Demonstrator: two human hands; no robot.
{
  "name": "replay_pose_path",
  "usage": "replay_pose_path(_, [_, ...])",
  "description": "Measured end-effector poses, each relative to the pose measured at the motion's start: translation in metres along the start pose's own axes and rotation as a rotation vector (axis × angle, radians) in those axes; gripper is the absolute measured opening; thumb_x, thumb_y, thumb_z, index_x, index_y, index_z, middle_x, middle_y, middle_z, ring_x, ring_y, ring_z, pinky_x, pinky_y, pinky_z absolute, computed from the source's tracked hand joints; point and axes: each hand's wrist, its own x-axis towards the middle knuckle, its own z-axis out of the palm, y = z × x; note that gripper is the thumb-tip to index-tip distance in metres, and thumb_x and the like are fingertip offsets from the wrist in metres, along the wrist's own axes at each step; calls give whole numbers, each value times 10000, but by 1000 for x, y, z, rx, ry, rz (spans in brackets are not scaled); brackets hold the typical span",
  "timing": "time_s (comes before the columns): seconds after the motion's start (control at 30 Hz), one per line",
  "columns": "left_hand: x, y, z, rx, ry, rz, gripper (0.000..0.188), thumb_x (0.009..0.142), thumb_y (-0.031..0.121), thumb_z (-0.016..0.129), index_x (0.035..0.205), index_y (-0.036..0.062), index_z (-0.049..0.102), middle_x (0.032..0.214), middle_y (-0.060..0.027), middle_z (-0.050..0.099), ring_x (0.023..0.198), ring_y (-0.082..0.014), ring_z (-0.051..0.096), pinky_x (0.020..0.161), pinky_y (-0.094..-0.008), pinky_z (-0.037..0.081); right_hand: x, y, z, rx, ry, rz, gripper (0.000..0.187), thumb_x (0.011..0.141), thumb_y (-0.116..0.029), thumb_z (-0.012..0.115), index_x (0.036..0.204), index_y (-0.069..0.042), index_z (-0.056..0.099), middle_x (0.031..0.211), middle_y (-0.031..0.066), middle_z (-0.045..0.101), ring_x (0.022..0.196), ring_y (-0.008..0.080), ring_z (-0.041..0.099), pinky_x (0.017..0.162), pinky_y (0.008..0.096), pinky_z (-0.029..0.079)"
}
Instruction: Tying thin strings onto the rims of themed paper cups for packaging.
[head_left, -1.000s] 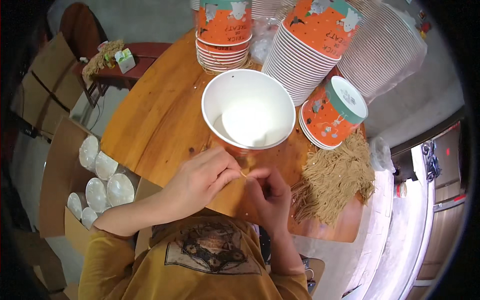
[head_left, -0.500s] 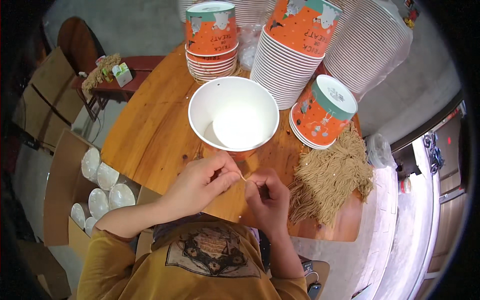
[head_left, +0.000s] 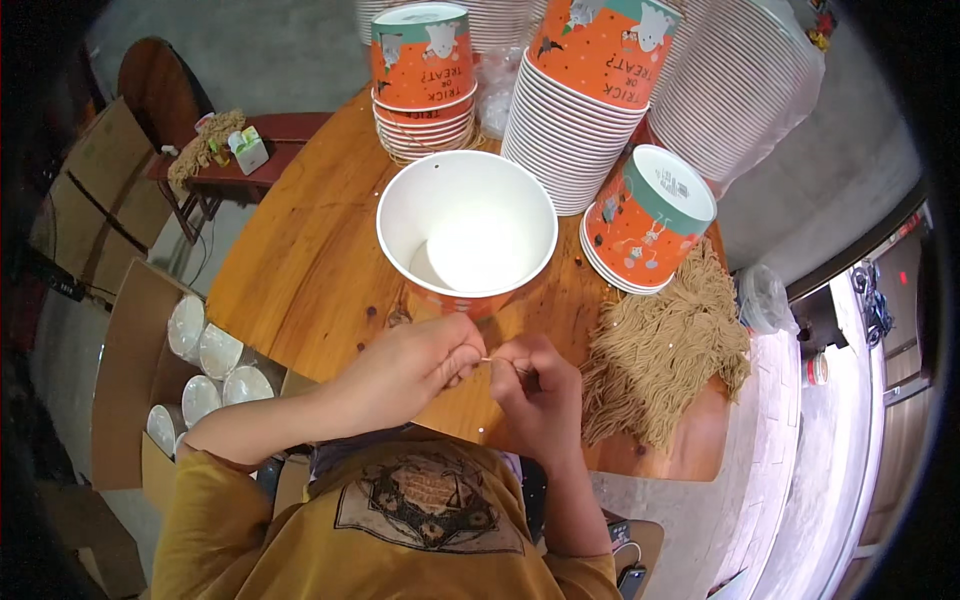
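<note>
Between my two hands runs a short bit of thin, pale cord point(head_left: 487, 360). My left hand point(head_left: 425, 362) pinches one side of it, fingers curled in. My right hand point(head_left: 535, 385) pinches the other side, thumb against the bent fingers. Both hands are just in front of a white-lined paper bucket point(head_left: 467, 225), which stands upright with its mouth toward me and a small hole near its far rim. Most of the cord is hidden by my fingers. Right of my hands, a heap of tan cords point(head_left: 665, 355) lies on the wooden table point(head_left: 290, 265).
Upside-down orange buckets stand in a short stack point(head_left: 422, 75), a tall stack point(head_left: 575, 130) and a small stack point(head_left: 645, 225). Behind is a plastic-wrapped stack point(head_left: 745, 90). A cardboard box point(head_left: 130, 370) on the left holds several wrapped white items. A red bench point(head_left: 285, 150) stands farther back.
My left hand has turned slightly, its fingers curling closer to my right hand. Less cord shows between them. The bucket stays in place.
</note>
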Motion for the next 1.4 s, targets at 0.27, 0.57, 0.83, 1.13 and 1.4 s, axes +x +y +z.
replay_pose_path(0.27, [0, -9, -6, 404, 61, 339, 84, 913, 65, 546, 907, 9, 483, 845, -162, 561, 785, -372, 576, 667, -428, 463, 9, 0, -4, -75, -124, 119, 70, 848, -82, 678, 878, -29, 643, 646, -13, 477, 578, 43, 424, 535, 229, 381])
replay_pose_path(0.57, [6, 7, -6, 346, 56, 322, 126, 878, 62, 587, 877, 15, 470, 833, -152, 541, 782, -351, 572, 656, -419, 460, 9, -1, -2, 162, -85, 218, 30, 876, -30, 633, 891, -32, 608, 712, -81, 497, 663, 5, 445, 611, 171, 361])
replay_pose_path(0.83, [36, 4, -19, 659, 331, 566, 236, 796, 53, 650, 1022, 44, 581, 842, -102, 554, 843, -290, 564, 754, -398, 448, 25, 23, 10, -9, 338, 17, 107, 848, -39, 651, 888, -17, 555, 731, 9, 597, 666, 47, 538, 622, 216, 462])
replay_pose_path(1.13, [40, 0, -17, 646, 247, 504, 274, 801, 51, 639, 1073, 58, 611, 857, -103, 590, 821, -289, 583, 740, -402, 461, 35, 33, 21, 15, 369, -67, 125, 835, -37, 660, 904, -22, 556, 781, 36, 649, 733, 75, 619, 666, 236, 497])
replay_pose_path(1.4, [41, 2, -18, 648, 236, 477, 309, 810, 71, 643, 1116, 53, 602, 946, -124, 628, 869, -302, 602, 774, -406, 480, 39, 35, 24, 16, 378, -92, 131, 832, -24, 655, 900, -21, 543, 757, 32, 615, 690, 74, 595, 645, 242, 494])
